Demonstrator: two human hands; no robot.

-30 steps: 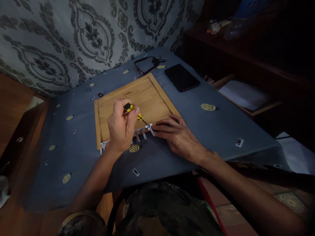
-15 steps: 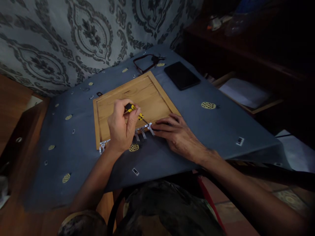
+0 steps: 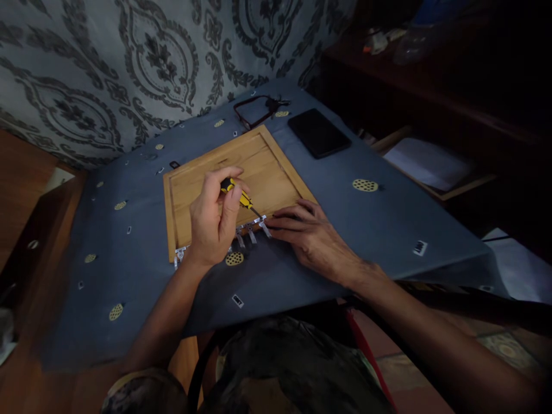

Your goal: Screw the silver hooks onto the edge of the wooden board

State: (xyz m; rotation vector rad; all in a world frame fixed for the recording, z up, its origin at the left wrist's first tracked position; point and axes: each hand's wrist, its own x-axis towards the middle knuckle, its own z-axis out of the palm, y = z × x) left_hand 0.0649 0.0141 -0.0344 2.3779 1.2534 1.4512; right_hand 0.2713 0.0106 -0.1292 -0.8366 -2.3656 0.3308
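Observation:
A framed wooden board [image 3: 254, 167] lies on the blue patterned tablecloth, with several small metal brackets [image 3: 250, 233] along its near edge. My left hand [image 3: 215, 215] is curled round the black and yellow handle of a screwdriver [image 3: 245, 199]. The screwdriver slants down to the right, its tip at the rightmost metal bracket [image 3: 265, 227]. My right hand [image 3: 306, 233] rests at the board's near right corner, fingers stretched out, the fingertips beside that bracket. Part of the near edge is hidden behind my left hand and wrist.
Beyond the board lie dark-framed glasses [image 3: 248, 115] and keys [image 3: 276, 103]. A black tablet or phone [image 3: 319, 133] lies to the right of them. An open drawer [image 3: 452, 187] holding something white is beside the table's right edge. A patterned cloth [image 3: 159, 57] hangs behind.
The fingers of my left hand have loosened and shifted round the screwdriver handle, showing more of its yellow part. My right hand has stayed where it was.

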